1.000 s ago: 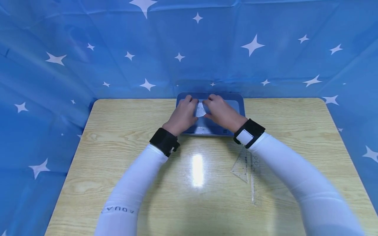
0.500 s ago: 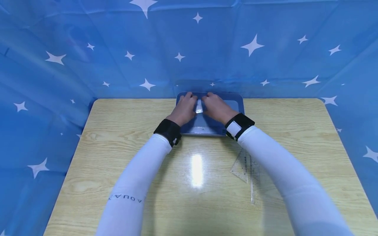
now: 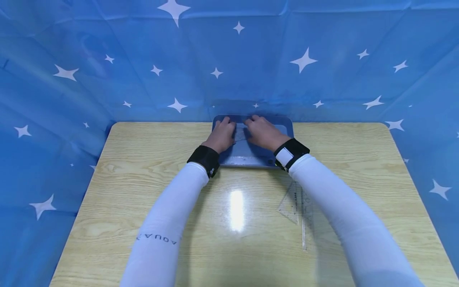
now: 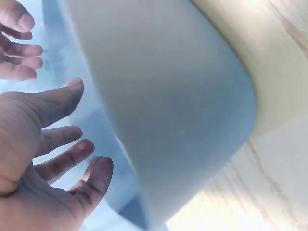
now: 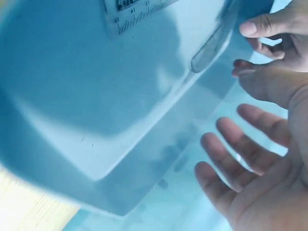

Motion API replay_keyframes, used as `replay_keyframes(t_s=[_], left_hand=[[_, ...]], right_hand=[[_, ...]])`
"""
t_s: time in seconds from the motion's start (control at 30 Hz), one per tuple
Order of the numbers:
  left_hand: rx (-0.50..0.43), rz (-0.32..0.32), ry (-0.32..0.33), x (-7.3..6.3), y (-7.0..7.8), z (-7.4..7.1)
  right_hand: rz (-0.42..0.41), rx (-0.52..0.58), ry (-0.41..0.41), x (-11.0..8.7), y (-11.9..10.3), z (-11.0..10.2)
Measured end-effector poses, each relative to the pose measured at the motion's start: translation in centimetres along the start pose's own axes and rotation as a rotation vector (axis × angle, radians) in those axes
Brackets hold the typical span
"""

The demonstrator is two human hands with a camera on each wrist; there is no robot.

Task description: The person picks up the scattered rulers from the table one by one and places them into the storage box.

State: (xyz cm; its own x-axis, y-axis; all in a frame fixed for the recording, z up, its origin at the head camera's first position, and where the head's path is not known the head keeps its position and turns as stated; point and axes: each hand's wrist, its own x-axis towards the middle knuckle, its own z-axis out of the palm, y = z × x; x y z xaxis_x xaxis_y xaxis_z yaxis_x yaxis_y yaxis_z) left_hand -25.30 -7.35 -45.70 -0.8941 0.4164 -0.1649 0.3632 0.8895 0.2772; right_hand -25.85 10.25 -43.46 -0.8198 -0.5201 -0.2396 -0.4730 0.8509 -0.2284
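Note:
A blue plastic tray (image 3: pixel 289 133) stands at the back edge of the table. Over its left part is my left hand (image 3: pixel 220 135), fingers loosely bent with nothing in them, as the left wrist view of that hand (image 4: pixel 53 163) also shows. My right hand (image 3: pixel 264 132) hovers above the tray's middle; its fingers (image 5: pixel 226 149) are spread and bare. Between the hands, a clear flat plastic piece (image 3: pixel 240 134) lies in the tray. The right wrist view shows a clear ruler (image 5: pixel 139 21) and a clear round-ended plastic piece (image 5: pixel 204 55) inside the tray.
A clear triangular set square (image 3: pixel 289 203) lies on the wooden table (image 3: pixel 143 191), in front of the tray. Beside it is another clear ruler-like piece (image 3: pixel 304 231), partly under the right sleeve. A blue star-patterned curtain (image 3: pixel 258 48) hangs right behind the tray.
The shiny clear piece earlier held between my hands now lies in the tray, and my fingers have let it go. The head view has shifted slightly.

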Motion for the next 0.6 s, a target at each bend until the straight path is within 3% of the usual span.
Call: replay_keyframes(t_s=[0.27, 0.6], left_hand=[[0.003, -0.025, -0.029, -0.2, -0.5, 0.1], [-0.037, 0.052, 0.02, -1.6, 0.5, -1.3]], right_hand=[[0.0, 0.037, -0.006, -1.9, 0.9, -0.6], [-0.181, 0.052, 0.209, -6.1, 2.4, -0.8]])
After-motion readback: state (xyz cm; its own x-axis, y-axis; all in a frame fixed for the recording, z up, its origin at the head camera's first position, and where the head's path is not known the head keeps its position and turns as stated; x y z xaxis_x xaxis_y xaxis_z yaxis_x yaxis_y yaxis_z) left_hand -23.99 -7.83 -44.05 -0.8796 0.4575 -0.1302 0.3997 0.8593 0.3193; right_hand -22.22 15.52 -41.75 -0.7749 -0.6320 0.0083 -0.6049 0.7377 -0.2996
